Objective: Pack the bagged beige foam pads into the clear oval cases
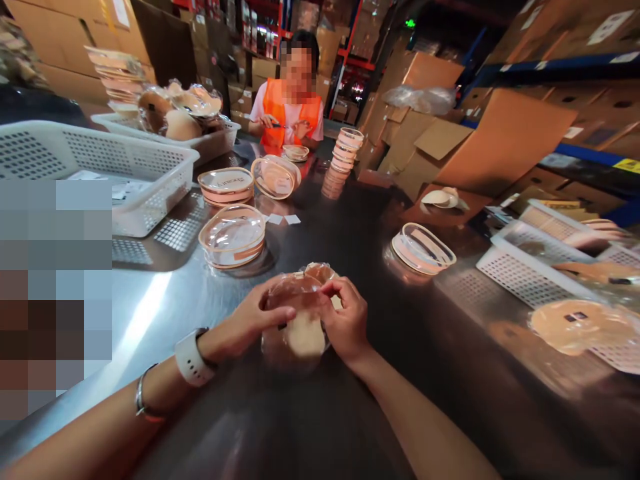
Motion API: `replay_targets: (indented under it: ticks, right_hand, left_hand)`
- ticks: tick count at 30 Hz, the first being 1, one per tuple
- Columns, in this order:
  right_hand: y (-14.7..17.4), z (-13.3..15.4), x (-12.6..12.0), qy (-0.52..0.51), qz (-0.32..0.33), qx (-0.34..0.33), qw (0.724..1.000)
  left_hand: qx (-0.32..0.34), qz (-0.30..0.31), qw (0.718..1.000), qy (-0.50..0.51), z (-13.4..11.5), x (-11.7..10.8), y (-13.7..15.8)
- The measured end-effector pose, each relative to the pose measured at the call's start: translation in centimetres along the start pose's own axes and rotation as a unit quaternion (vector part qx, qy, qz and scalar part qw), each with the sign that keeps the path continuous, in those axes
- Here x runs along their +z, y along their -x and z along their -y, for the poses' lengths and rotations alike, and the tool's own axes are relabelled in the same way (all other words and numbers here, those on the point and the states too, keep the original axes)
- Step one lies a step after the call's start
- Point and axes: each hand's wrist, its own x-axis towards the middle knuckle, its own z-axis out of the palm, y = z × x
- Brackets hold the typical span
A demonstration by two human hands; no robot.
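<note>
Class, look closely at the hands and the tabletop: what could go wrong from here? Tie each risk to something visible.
1. The right hand pinches clear wrap around a beige piece while the left hand holds it too; a hard pull might tear the wrap.
2. The tall stack of oval cases has no visible brace, so a bump could topple it.
3. Small white slips lie loose and might get brushed away.

Cardboard cartons (555, 37) on blue shelving (590, 62), orange-vested person (275, 110) opposite
</note>
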Motion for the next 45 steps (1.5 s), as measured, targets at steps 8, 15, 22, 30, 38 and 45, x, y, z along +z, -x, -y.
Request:
replay_targets:
  ticks: [8,15,22,30,38,45]
  right_hand:
    - [0.2,0.5,-0.8,0.079,0.06,-0.245,0.965]
    - [0.3,1.1,-0.9,0.104,0.075,-0.284,0.95]
    - [-0.5,1.7,-1.1,0.198,0.071,-0.282,0.936]
    - [-0.4,1.4,-1.2,0.12,0.059,-0.185,0.973]
    - [-0.2,0.7,-1.0,0.174,0.014,-0.203,0.963]
    - [-0.5,0.2,-1.2,0.144,0.033,-0.187,0.971]
  left_hand:
    - [0.046,-0.126,0.982,-0.133,0.6,0.8,0.1]
    - [0.065,-0.139,0.979,-0.135,0.7,0.8,0.3]
    - [0.057,-0.123,0.97,-0.201,0.7,0.8,0.5]
    - [0.019,-0.091,0.968,-0.233,1.4,0.7,0.6]
    - [-0.035,-0.088,0.973,-0.209,1.0,1.3,0.7]
    - [0.056,-0.072,0.951,-0.295,0.1,1.3,1.0]
